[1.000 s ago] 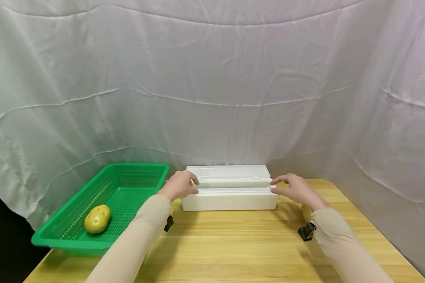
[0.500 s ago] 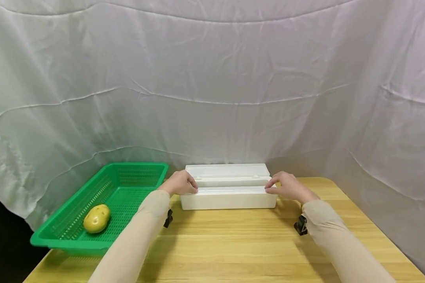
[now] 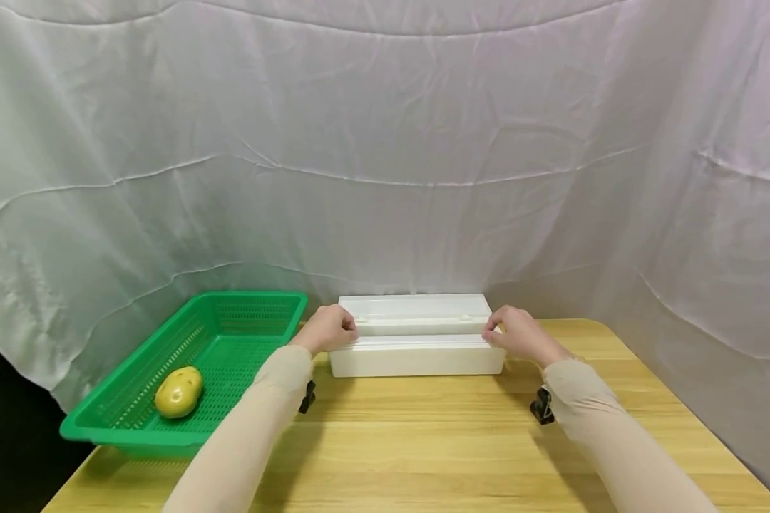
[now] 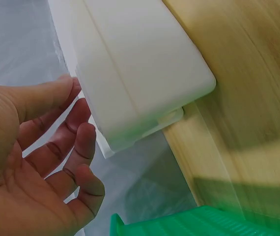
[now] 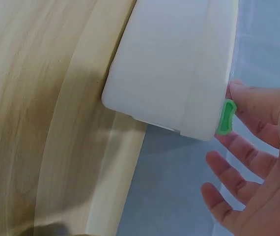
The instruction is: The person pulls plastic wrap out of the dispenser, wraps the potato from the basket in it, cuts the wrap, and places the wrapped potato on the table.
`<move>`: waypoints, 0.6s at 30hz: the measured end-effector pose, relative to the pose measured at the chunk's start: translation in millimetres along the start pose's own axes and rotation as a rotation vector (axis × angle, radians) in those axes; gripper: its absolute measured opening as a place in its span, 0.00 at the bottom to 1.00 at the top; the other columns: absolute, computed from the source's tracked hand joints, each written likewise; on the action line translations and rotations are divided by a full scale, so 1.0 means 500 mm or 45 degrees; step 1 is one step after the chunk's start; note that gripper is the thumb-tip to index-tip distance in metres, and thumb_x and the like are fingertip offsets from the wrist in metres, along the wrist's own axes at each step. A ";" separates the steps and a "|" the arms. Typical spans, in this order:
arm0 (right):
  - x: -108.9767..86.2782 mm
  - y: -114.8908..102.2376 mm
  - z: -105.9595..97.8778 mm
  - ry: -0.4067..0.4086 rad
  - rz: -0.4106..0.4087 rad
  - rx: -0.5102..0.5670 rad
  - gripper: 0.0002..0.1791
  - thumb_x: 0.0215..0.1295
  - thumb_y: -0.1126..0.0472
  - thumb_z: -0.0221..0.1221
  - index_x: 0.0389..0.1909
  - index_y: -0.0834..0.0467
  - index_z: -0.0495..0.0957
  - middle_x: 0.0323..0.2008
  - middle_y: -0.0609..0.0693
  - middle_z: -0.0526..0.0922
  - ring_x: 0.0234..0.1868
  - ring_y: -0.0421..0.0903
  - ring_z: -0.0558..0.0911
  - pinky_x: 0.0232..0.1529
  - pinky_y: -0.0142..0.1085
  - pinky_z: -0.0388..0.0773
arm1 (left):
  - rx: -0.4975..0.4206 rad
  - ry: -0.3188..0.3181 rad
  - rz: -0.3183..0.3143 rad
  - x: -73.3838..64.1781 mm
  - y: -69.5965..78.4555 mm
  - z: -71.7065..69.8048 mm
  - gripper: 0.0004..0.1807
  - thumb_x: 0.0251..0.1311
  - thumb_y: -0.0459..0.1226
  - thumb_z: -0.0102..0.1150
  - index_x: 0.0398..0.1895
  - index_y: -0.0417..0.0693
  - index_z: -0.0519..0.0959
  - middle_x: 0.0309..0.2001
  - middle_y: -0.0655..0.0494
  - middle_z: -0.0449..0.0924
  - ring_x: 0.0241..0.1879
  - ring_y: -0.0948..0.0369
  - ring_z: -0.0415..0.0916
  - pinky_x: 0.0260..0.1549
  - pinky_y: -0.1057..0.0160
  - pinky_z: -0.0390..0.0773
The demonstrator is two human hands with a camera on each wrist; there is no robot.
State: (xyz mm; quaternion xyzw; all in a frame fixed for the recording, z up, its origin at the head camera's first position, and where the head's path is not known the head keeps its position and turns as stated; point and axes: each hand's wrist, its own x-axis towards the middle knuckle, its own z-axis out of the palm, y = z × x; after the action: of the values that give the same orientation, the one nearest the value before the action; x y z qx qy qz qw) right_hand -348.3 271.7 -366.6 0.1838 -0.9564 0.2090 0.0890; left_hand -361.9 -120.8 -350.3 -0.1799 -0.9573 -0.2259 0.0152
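A long white plastic wrap dispenser [image 3: 417, 361] stands at the back of the table, its lid [image 3: 417, 306] raised behind it. At its left end my left hand [image 3: 327, 329] pinches with thumb and forefinger at the top front edge. The right hand [image 3: 520, 335] does likewise at the right end. In the left wrist view, the left hand's [image 4: 42, 147] thumb and forefinger tips meet beside the box while the other fingers curl loosely. A green slider [image 5: 226, 117] sits by the right thumb in the right wrist view. The plastic wrap between the fingertips is barely visible.
A green perforated basket [image 3: 250, 370] stands on the left of the wooden table [image 3: 423, 442], with a yellow potato [image 3: 179, 392] in it. A pale curtain [image 3: 411, 142] hangs close behind the box. A black camera is worn on each wrist.
Both hands' thumbs and forefingers have closed from spread to pinching at the box's front edge. The right hand has come inward to the left. The basket and potato stay put.
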 end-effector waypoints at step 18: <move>0.003 0.003 -0.003 -0.059 0.041 0.040 0.08 0.77 0.58 0.63 0.41 0.58 0.86 0.57 0.68 0.84 0.61 0.68 0.80 0.59 0.62 0.77 | 0.065 0.049 -0.107 -0.007 -0.005 -0.012 0.12 0.75 0.34 0.61 0.30 0.45 0.86 0.30 0.55 0.83 0.30 0.59 0.75 0.34 0.61 0.75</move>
State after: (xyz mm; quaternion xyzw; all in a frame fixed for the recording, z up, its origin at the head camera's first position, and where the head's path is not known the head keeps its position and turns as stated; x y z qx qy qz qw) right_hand -350.0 273.2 -365.4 0.1747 -0.9576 0.2211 0.0606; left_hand -360.1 -126.6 -346.3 -0.1346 -0.9690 -0.2053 0.0287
